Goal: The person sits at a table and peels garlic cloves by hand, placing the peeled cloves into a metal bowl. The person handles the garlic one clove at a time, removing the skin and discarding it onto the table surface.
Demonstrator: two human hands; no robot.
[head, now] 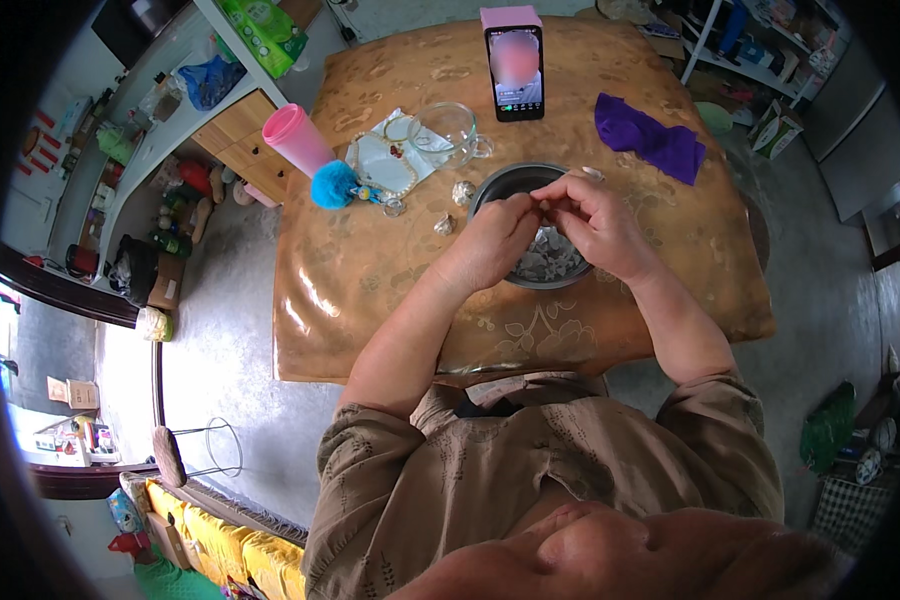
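Observation:
Over a steel bowl [487, 184], my left hand [499, 236] and my right hand [600, 225] meet at the fingertips. They pinch a small pale piece, seemingly a garlic clove [545, 205], mostly covered by the fingers. Papery garlic skins [546, 256] lie in the bowl below. Left of the bowl sits a garlic bulb [463, 193], with a smaller piece of garlic [444, 223] nearer to me. A pale clove [592, 173] shows just beyond my right hand's knuckles, by the bowl's far right rim.
A phone [516, 75] stands upright against a pink holder at the back. A clear glass cup [444, 135], a beaded necklace [411, 184], a pink tumbler [298, 139] and a blue pompom keychain [334, 185] are at left. Purple cloth [649, 139] lies at right on the covered table [375, 300].

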